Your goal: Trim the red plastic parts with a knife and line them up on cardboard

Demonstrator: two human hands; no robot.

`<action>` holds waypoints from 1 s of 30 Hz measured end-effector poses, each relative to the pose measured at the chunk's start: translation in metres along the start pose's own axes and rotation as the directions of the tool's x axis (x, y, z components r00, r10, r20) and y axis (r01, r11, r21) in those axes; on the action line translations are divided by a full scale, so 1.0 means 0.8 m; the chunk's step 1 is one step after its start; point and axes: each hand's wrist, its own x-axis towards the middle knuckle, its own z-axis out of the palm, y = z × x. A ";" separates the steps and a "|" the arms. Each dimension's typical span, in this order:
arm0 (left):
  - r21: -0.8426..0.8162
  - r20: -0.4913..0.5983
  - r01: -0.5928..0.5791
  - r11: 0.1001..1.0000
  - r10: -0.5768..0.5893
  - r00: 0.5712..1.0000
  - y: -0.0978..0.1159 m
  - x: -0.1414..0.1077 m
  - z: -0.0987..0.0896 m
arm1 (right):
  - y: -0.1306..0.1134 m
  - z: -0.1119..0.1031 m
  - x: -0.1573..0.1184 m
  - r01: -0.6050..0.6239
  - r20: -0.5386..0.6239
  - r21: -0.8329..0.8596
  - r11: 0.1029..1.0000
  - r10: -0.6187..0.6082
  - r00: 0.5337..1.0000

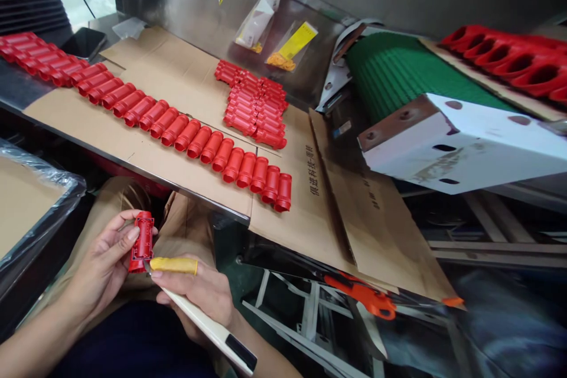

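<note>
Red tubular housing [144, 239] was in your left hand [108, 254], above your lap and off the counter [26, 91]. Held roughly upright in view, its flat, outlined face turned up toward the camera.

Left fingers: pinching the housing, thumb on the face near the side edge. Right hand [204, 292]: fingers closed around a white-handled knife [208, 323], a yellow finger cot [173, 266] on one finger. Blade tip was at the lower end of the housing; couldn't tell if it was cutting in. Black end of the handle pointed down and right, away from the part.

On the counter, a long row of red housings [188, 134] ran side by side from far left to near the middle, mostly on cardboard [177, 71]. Behind the right part of that row sat a tight cluster of the same housings [257, 103].

Black phone [84, 43] lay behind the left end of the row. Two clear bags with yellow bits, the left bag [257, 23] and the right bag [292, 47], were behind the cluster.

To the right: green belt [390, 71] with more red parts [509, 59] above a white bracket [465, 147]. Plastic-lined box [26, 195] was at your left.
</note>
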 end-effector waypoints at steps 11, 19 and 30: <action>-0.070 0.010 0.001 0.998 -0.001 1.000 -0.001 -0.001 -0.002 | -0.008 -0.004 0.001 -0.073 -0.009 0.013 0.997 0.073 0.997; -0.040 0.012 0.001 0.999 0.000 1.000 -0.004 -0.002 -0.001 | -0.008 -0.009 0.004 -0.046 0.030 0.021 0.999 0.046 0.999; -0.065 0.012 0.005 0.998 -0.004 1.000 -0.011 0.001 -0.003 | -0.002 -0.002 -0.004 -0.120 -0.189 -0.172 0.978 0.086 0.978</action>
